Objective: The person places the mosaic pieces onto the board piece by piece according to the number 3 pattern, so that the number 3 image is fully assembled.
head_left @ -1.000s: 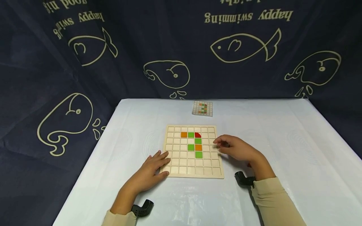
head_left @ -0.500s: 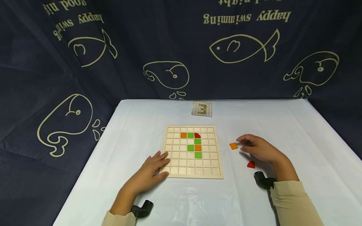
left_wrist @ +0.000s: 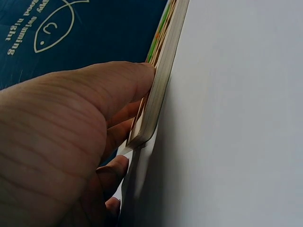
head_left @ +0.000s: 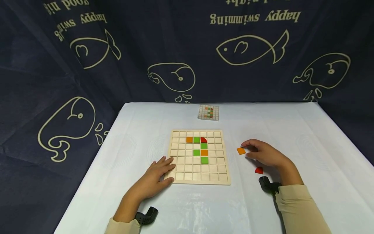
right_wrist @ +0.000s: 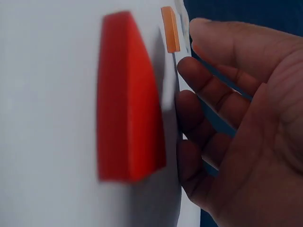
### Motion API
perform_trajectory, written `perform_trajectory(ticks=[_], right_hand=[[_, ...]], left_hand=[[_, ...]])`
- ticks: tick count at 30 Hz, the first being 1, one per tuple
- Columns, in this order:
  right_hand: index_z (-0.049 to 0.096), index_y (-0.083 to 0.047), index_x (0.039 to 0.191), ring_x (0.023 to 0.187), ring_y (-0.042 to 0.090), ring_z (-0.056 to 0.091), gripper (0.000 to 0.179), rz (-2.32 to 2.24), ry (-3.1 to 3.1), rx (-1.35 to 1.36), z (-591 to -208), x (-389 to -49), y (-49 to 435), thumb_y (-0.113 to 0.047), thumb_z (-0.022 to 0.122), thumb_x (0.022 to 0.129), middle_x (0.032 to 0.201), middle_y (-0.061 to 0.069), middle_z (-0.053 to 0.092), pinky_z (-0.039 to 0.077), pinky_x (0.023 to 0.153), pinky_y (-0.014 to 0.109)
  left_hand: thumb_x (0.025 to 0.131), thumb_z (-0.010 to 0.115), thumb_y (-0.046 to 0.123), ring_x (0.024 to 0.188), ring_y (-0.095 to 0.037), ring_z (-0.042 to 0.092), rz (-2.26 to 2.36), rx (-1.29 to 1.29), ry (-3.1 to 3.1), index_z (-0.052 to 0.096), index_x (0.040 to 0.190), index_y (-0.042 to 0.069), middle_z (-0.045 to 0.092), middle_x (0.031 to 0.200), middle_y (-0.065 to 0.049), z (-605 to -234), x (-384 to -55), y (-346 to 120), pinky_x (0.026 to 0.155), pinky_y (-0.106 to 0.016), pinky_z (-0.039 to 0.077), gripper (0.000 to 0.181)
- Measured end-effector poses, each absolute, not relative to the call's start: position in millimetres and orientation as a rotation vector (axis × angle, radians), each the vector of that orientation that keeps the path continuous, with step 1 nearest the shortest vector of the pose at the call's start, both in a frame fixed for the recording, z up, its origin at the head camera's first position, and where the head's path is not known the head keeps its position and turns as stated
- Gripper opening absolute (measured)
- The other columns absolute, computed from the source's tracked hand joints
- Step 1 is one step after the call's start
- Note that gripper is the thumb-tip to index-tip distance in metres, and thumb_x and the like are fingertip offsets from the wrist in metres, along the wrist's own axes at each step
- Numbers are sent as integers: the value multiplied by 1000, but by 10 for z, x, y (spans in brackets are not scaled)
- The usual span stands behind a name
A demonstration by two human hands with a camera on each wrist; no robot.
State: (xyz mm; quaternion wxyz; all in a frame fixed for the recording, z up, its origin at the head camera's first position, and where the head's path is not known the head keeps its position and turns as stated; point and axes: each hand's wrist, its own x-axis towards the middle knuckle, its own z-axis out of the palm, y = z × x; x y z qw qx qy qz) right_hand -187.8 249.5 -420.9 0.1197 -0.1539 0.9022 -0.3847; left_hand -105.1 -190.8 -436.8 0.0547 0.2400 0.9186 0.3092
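Observation:
A wooden grid board (head_left: 188,168) lies on the table with orange, green and red tiles set in several of its squares. My left hand (head_left: 156,178) rests on the board's near left corner, fingers spread, the thumb at the edge in the left wrist view. To the right of the board lies a loose orange square tile (head_left: 241,150). Right beside it is my right hand (head_left: 263,154), thumb and index finger apart with nothing between them. A red quarter-circle tile (head_left: 259,170) lies below that hand and looms large and blurred in the right wrist view.
A small pattern card (head_left: 208,112) showing a similar coloured grid lies at the back of the white table (head_left: 140,130). Behind the table hangs a dark blue cloth (head_left: 187,39) printed with fish and whales. Both wrists wear black devices.
My right hand has moved right from the board's edge to the loose orange tile, uncovering it and the red tile. It then shifted slightly left. My left hand has stayed put.

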Motion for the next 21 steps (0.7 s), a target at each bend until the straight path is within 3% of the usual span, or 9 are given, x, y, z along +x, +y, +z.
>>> perform_trajectory(ticks=[5, 21], right_hand=[[62, -4, 123, 118, 34, 51, 32, -1065, 2671, -447, -4209, -1897, 2448, -8, 69, 92, 124, 14, 61, 38, 102, 55], [64, -3, 119, 118, 37, 50, 30, -1089, 2690, -464, -4289, -1899, 2383, 4, 62, 89, 125, 16, 58, 38, 103, 58]], left_hand=[[95, 68, 24, 147, -35, 23, 933, 737, 2795, 57, 139, 4, 40, 155, -10, -4369, -1052, -1910, 115, -64, 13, 50], [95, 68, 24, 147, -35, 23, 941, 723, 2788, 57, 140, 5, 39, 155, -9, -4371, -1056, -1904, 114, -64, 13, 50]])
